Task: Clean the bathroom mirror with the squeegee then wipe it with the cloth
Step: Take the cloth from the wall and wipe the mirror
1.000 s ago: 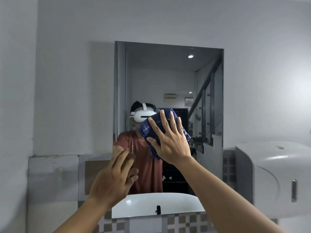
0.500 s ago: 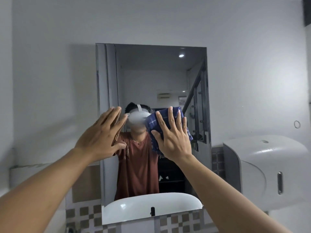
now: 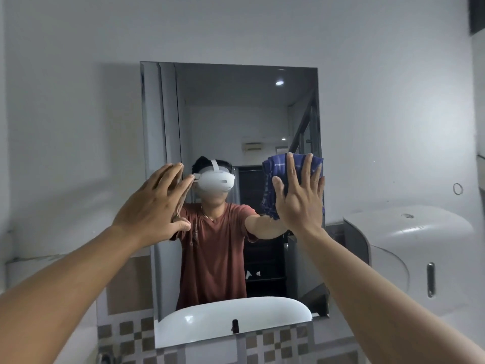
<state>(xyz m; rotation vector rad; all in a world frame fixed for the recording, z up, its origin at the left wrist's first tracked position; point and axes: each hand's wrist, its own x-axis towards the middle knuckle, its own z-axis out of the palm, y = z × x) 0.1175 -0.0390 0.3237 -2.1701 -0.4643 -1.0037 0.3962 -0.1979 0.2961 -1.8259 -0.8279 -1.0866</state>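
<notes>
The rectangular mirror (image 3: 231, 114) hangs on the grey wall above the sink. My right hand (image 3: 299, 198) presses a blue checked cloth (image 3: 275, 166) flat against the mirror at its right edge, about mid-height, fingers spread over the cloth. My left hand (image 3: 154, 203) rests flat on the mirror near its left edge at the same height, fingers apart and holding nothing. No squeegee is in view.
A white wall-mounted dispenser (image 3: 420, 253) sticks out to the right of the mirror. A small hook ring (image 3: 457, 188) sits on the wall above it. Checked tiles (image 3: 275, 345) run below the mirror. The mirror reflects a white sink, a person and a staircase.
My right hand has slid the cloth rightward from the mirror's middle to its right edge. My left hand rose from low at the mirror's bottom left to mid-height.
</notes>
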